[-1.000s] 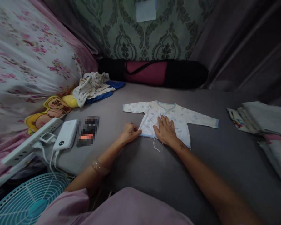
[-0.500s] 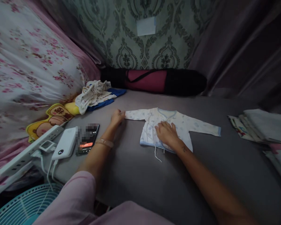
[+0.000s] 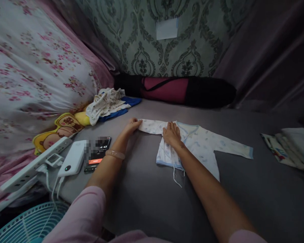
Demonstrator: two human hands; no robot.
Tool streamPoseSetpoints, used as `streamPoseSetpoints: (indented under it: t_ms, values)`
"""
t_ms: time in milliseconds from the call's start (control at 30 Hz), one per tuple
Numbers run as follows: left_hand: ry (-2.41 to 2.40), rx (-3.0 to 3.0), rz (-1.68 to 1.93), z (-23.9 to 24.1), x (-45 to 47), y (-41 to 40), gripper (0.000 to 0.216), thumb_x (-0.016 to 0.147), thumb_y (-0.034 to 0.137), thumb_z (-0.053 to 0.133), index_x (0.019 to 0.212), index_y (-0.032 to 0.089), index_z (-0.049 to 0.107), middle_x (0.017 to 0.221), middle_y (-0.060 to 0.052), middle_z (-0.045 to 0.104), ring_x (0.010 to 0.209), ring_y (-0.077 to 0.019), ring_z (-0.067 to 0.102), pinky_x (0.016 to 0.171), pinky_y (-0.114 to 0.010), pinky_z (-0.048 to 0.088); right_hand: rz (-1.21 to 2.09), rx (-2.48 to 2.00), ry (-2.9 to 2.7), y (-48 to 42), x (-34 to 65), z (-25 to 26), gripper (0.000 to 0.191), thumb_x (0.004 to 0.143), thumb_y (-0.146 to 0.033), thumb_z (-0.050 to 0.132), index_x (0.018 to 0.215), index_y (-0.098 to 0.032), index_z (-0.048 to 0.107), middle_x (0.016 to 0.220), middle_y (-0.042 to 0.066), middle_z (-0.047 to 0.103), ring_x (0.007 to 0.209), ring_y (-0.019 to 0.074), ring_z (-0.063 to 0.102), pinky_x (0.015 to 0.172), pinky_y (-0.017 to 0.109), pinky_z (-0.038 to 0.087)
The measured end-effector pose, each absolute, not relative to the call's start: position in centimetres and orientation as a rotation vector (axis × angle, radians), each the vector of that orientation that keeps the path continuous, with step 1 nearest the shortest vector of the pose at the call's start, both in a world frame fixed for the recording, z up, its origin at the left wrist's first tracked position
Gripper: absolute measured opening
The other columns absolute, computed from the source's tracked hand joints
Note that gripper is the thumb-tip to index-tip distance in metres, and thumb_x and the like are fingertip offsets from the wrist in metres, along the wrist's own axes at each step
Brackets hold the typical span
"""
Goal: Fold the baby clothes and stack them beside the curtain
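Observation:
A small white baby shirt with pale blue trim and a faint print lies spread on the grey bed surface, both sleeves stretched out sideways. White tie strings trail from its lower hem. My left hand pinches the cuff of the left-side sleeve. Flat on the shirt, near the shoulder where that sleeve joins the body, rests my right hand, fingers extended. My right forearm covers part of the shirt's front.
Left of the shirt are a phone, a white power bank, a power strip and a yellow cushion. Crumpled clothes and a long black-and-pink bag lie behind. Folded cloths sit right; a fan stands lower left.
My right hand has slid from the middle of the shirt up and left to the shoulder. My left hand stays at the cuff. The view has shifted slightly.

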State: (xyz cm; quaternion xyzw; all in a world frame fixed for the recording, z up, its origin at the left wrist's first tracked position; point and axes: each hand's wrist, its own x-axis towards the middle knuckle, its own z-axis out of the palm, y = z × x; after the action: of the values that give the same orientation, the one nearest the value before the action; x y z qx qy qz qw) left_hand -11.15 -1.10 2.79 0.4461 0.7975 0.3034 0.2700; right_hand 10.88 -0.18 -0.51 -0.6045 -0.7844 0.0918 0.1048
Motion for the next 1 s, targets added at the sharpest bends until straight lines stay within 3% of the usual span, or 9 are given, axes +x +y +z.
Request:
streamPoseSetpoints:
  t_ms: [133, 233, 400, 633, 733, 867, 1000]
  values:
    - [2.108, 1.066, 0.943, 2.6, -10.7, -0.3, 0.02, 0.093, 0.03, 0.04, 0.098, 0.017, 0.054, 0.073, -0.004, 0.063, 0.064, -0.0163, 0.062, 0.054, -0.025, 0.047, 0.265, -1.817, -2.283, -0.5, 10.9, -0.9, 0.067, 0.098, -0.042, 0.023, 0.147, 0.003, 0.027, 0.155, 0.02, 0.023, 0.144, 0.0303, 0.016, 0.116, 0.043, 0.01]
    - [2.207, 1.095, 0.921, 1.9, -10.6, -0.4, 0.023, 0.095, 0.029, 0.035, 0.106, 0.016, 0.051, 0.083, -0.009, 0.067, 0.075, -0.0193, 0.066, 0.06, -0.027, 0.05, 0.25, -1.844, -2.265, -0.6, 10.8, -0.9, 0.069, 0.098, -0.044, 0.023, 0.147, 0.004, 0.027, 0.156, 0.02, 0.022, 0.144, 0.0306, 0.016, 0.116, 0.043, 0.01]
    - [2.545, 1.57, 0.503, 1.3, -10.1, -2.2, 0.03, 0.096, 0.038, 0.037, 0.113, 0.018, 0.053, 0.104, -0.015, 0.068, 0.099, -0.0271, 0.065, 0.079, -0.034, 0.049, 0.207, -1.847, -2.256, -0.7, 10.7, -1.0, 0.068, 0.098, -0.043, 0.024, 0.147, 0.004, 0.028, 0.155, 0.02, 0.024, 0.144, 0.0296, 0.018, 0.116, 0.042, 0.009]
    - [2.633, 1.598, 0.187, 2.2, -8.1, -2.7, 0.035, 0.097, 0.02, 0.026, 0.117, 0.01, 0.052, 0.11, -0.02, 0.065, 0.101, -0.03, 0.064, 0.08, -0.037, 0.049, 0.133, -1.787, -2.277, -1.0, 10.9, -1.2, 0.056, 0.099, -0.04, 0.028, 0.149, -0.016, 0.034, 0.155, 0.017, 0.027, 0.143, 0.0309, 0.019, 0.113, 0.047, 0.012]
    - [2.669, 1.567, 0.177, 3.0, -7.8, -2.3, 0.035, 0.094, 0.011, 0.026, 0.118, 0.005, 0.051, 0.11, -0.023, 0.063, 0.103, -0.0299, 0.063, 0.081, -0.037, 0.048, 0.145, -1.803, -2.287, -0.9, 10.8, -1.2, 0.057, 0.099, -0.04, 0.027, 0.149, -0.015, 0.033, 0.155, 0.018, 0.026, 0.143, 0.0313, 0.019, 0.113, 0.047, 0.011]
    - [2.744, 1.711, 0.236, 3.4, -6.9, -1.8, 0.035, 0.091, 0.007, 0.03, 0.115, 0.004, 0.054, 0.122, -0.025, 0.056, 0.118, -0.033, 0.052, 0.096, -0.045, 0.039, 0.148, -1.816, -2.278, -0.9, 10.7, -1.1, 0.057, 0.099, -0.041, 0.028, 0.149, -0.015, 0.034, 0.155, 0.018, 0.027, 0.143, 0.0311, 0.019, 0.113, 0.047, 0.011]
    - [2.146, 2.2, 0.553, 2.3, -2.6, -1.5, 0.042, 0.096, 0.02, 0.031, 0.133, 0.01, 0.046, 0.133, -0.017, 0.054, 0.124, -0.0243, 0.048, 0.106, -0.039, 0.033, 0.148, -1.846, -2.312, -0.9, 10.8, -0.7, 0.057, 0.098, -0.04, 0.031, 0.15, -0.016, 0.031, 0.156, 0.017, 0.024, 0.144, 0.031, 0.018, 0.114, 0.047, 0.012]
